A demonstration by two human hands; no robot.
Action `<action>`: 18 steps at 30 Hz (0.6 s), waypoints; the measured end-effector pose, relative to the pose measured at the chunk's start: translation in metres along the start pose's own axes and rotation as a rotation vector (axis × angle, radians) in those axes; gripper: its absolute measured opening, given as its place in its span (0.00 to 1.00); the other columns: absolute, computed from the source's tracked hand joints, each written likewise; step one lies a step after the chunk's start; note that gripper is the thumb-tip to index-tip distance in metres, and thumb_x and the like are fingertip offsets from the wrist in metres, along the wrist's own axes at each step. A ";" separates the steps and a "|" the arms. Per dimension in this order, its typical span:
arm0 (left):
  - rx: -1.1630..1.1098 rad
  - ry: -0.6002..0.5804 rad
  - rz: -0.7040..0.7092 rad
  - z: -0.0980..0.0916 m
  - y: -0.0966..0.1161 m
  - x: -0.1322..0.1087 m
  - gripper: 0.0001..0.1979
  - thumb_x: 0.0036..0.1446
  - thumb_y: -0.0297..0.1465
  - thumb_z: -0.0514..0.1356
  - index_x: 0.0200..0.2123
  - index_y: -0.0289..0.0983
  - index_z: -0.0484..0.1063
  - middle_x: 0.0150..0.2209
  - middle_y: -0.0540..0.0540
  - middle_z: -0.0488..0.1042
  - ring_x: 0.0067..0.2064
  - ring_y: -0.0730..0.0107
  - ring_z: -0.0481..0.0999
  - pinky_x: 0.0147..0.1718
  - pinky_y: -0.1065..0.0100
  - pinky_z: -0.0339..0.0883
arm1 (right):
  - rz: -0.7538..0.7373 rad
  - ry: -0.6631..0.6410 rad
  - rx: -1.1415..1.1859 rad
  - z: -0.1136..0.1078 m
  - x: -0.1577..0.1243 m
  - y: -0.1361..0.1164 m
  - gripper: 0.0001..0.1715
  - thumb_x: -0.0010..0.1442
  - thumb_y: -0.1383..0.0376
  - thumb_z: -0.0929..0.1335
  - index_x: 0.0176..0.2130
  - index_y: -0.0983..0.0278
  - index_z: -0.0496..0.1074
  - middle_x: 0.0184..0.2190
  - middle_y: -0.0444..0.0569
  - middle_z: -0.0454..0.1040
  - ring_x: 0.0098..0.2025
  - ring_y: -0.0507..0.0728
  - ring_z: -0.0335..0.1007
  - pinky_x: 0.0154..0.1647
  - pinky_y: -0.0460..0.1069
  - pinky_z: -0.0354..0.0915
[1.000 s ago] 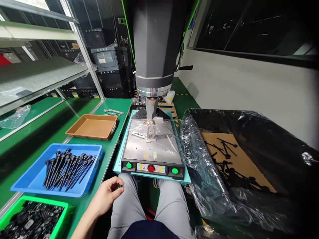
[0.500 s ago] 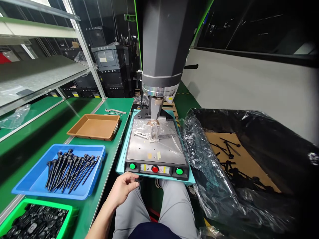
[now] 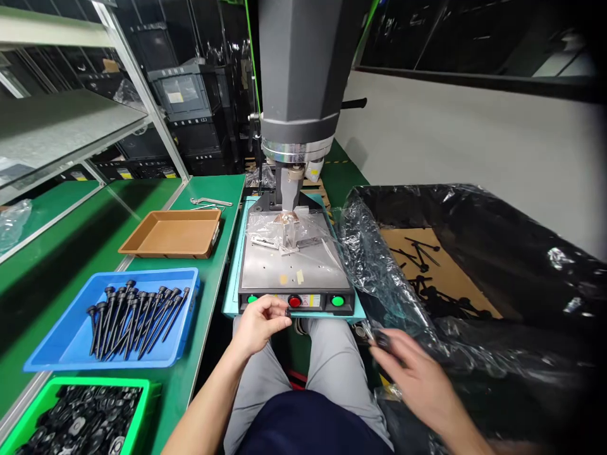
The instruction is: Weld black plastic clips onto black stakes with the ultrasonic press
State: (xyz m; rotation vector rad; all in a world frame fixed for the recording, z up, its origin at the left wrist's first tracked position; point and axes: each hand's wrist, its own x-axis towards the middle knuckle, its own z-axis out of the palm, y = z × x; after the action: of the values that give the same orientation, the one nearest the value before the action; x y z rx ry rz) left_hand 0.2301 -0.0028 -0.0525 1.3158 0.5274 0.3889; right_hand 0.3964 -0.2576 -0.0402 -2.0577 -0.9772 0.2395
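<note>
My left hand is in front of the machine's control panel, thumb and fingers closed on a small black part that barely shows. At the right, my right hand has its fingers around a dark round piece, blurred by motion, beside the plastic-lined bin. The press head stands above a small fixture on the metal plate, with clear film around it.
A blue tray holds several black long-stemmed parts; a green bin holds small black pieces. The brown tray lies behind them. Black plastic lines the right bin, with stemmed parts on cardboard.
My left hand has moved right, in front of the panel. My right hand has come into view at the right with a dark piece. The view has shifted slightly.
</note>
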 end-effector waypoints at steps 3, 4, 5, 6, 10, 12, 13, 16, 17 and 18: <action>0.031 -0.009 0.012 0.005 0.007 -0.008 0.18 0.39 0.35 0.73 0.34 0.35 0.76 0.30 0.47 0.73 0.32 0.71 0.72 0.35 0.68 0.68 | -0.185 -0.259 0.006 0.045 0.023 -0.017 0.17 0.66 0.57 0.61 0.34 0.61 0.73 0.31 0.48 0.71 0.32 0.56 0.69 0.34 0.48 0.67; 0.044 -0.017 0.013 0.005 0.009 -0.011 0.18 0.39 0.35 0.73 0.34 0.34 0.76 0.30 0.48 0.73 0.32 0.72 0.72 0.34 0.68 0.67 | -0.238 -0.301 0.009 0.057 0.029 -0.024 0.16 0.67 0.59 0.60 0.38 0.61 0.73 0.32 0.49 0.71 0.34 0.56 0.69 0.35 0.49 0.67; 0.057 -0.026 0.017 0.005 0.010 -0.014 0.18 0.39 0.36 0.73 0.34 0.34 0.76 0.30 0.48 0.72 0.31 0.72 0.71 0.33 0.68 0.67 | -0.283 -0.322 0.012 0.066 0.034 -0.030 0.15 0.68 0.60 0.59 0.42 0.61 0.73 0.33 0.49 0.72 0.35 0.56 0.70 0.37 0.50 0.67; 0.074 -0.034 0.025 0.004 0.012 -0.016 0.19 0.39 0.36 0.73 0.34 0.34 0.76 0.29 0.48 0.71 0.31 0.73 0.70 0.33 0.69 0.67 | -0.324 -0.331 0.016 0.073 0.038 -0.035 0.15 0.68 0.61 0.59 0.45 0.60 0.73 0.35 0.50 0.72 0.37 0.56 0.70 0.39 0.50 0.67; 0.169 -0.047 0.067 0.000 0.014 -0.021 0.19 0.39 0.37 0.73 0.33 0.34 0.76 0.30 0.48 0.70 0.30 0.74 0.68 0.31 0.70 0.64 | -0.400 -0.365 -0.002 0.082 0.043 -0.044 0.16 0.68 0.62 0.58 0.47 0.60 0.72 0.36 0.51 0.71 0.37 0.57 0.69 0.36 0.51 0.66; 0.201 -0.046 0.079 -0.002 0.014 -0.021 0.18 0.40 0.37 0.73 0.33 0.34 0.76 0.32 0.48 0.71 0.30 0.74 0.68 0.31 0.69 0.64 | -0.414 -0.373 -0.021 0.082 0.044 -0.045 0.17 0.68 0.62 0.58 0.48 0.61 0.72 0.36 0.52 0.70 0.36 0.57 0.69 0.35 0.51 0.66; 0.208 -0.049 0.081 -0.003 0.014 -0.021 0.17 0.41 0.37 0.73 0.33 0.34 0.76 0.32 0.47 0.71 0.31 0.74 0.68 0.32 0.69 0.64 | -0.421 -0.372 -0.027 0.082 0.045 -0.044 0.17 0.69 0.62 0.58 0.48 0.62 0.72 0.35 0.52 0.70 0.36 0.57 0.68 0.35 0.51 0.65; 0.214 -0.064 0.083 -0.004 0.015 -0.019 0.17 0.42 0.36 0.72 0.34 0.35 0.76 0.32 0.47 0.71 0.31 0.73 0.69 0.33 0.68 0.65 | -0.436 -0.392 0.003 0.081 0.047 -0.045 0.17 0.69 0.62 0.58 0.46 0.62 0.73 0.33 0.50 0.69 0.33 0.56 0.66 0.34 0.51 0.64; 0.215 -0.069 0.083 -0.004 0.015 -0.019 0.17 0.42 0.36 0.72 0.34 0.35 0.76 0.33 0.47 0.71 0.32 0.73 0.69 0.33 0.68 0.65 | -0.430 -0.412 0.029 0.081 0.048 -0.046 0.17 0.69 0.62 0.58 0.44 0.62 0.73 0.31 0.49 0.69 0.32 0.56 0.65 0.33 0.51 0.63; 0.215 -0.074 0.083 -0.005 0.016 -0.018 0.17 0.42 0.36 0.72 0.34 0.35 0.76 0.33 0.47 0.71 0.32 0.72 0.69 0.34 0.68 0.65 | -0.414 -0.439 0.059 0.080 0.049 -0.046 0.17 0.69 0.62 0.58 0.40 0.62 0.73 0.30 0.48 0.68 0.31 0.55 0.64 0.32 0.50 0.62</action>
State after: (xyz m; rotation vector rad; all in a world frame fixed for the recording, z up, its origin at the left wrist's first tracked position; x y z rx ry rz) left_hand 0.2130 -0.0057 -0.0353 1.5570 0.4631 0.3575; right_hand 0.3659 -0.1573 -0.0489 -1.7304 -1.6143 0.5046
